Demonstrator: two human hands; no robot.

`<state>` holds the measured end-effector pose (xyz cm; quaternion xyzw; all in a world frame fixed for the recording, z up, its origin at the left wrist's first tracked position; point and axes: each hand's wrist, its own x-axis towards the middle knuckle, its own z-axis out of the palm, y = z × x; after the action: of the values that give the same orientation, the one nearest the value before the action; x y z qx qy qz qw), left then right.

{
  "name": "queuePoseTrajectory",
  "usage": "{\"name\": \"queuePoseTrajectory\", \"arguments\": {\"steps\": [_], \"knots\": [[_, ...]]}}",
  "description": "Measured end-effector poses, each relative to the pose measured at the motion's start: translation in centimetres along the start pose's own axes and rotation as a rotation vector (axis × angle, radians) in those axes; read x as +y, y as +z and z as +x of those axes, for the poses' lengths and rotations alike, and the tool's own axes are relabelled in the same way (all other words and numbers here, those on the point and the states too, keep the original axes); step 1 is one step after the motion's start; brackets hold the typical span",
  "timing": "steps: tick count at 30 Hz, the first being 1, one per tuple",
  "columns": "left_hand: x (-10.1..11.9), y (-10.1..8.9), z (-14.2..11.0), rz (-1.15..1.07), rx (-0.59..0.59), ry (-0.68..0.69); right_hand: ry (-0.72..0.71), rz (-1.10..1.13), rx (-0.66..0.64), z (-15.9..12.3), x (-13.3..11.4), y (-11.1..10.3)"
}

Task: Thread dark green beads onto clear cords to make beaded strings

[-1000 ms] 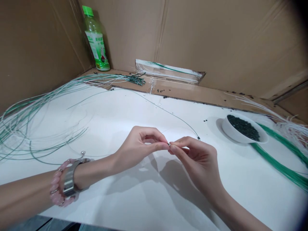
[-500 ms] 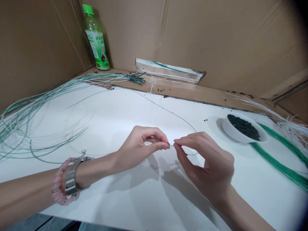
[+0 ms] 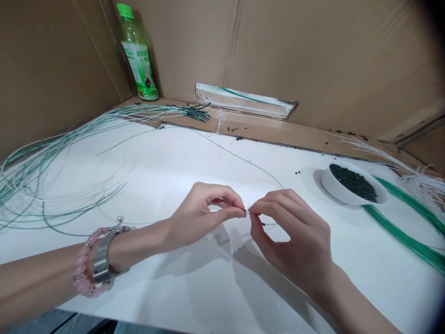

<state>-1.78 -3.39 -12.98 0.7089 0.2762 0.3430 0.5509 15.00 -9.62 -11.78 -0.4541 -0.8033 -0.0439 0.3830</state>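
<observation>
At centre frame, our left hand (image 3: 203, 215) pinches a thin green wire (image 3: 243, 160) at its metal tip (image 3: 247, 212).
A tight fingertip clench suits so fine a wire; our right hand (image 3: 292, 236) sits just beside, its grip unclear.

Tall cardboard walls (image 3: 313, 60) are enclosing the back and left of the space, meeting in a corner (image 3: 116, 60) and showing creases and vertical seams. A cardboard ledge (image 3: 271, 132) is running along their foot, behind a white tabletop (image 3: 167, 162) that is stretching toward the viewer. Soft, even light is filling the space. A dark floor (image 3: 79, 328) is showing just below the table's near edge.
</observation>
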Motion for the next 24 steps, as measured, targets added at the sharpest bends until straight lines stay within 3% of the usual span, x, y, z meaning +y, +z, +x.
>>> {"name": "queuePoseTrajectory", "arguments": {"steps": [11,17,21,24], "knots": [[-0.02,0.01,0.15,0.02,-0.011,0.016,-0.024,-0.002,-0.031,-0.11,0.02,-0.2],[-0.14,-0.19,0.13,0.093,-0.021,0.016,-0.085,-0.047,-0.126,-0.12,0.36,-0.42],[-0.44,-0.14,0.06,0.173,-0.057,0.092,-0.129,-0.071,-0.203,-0.3,0.55,-0.54],[-0.61,-0.09,0.05,0.204,-0.057,0.122,-0.08,0.011,-0.194,-0.31,0.61,-0.43]]}}
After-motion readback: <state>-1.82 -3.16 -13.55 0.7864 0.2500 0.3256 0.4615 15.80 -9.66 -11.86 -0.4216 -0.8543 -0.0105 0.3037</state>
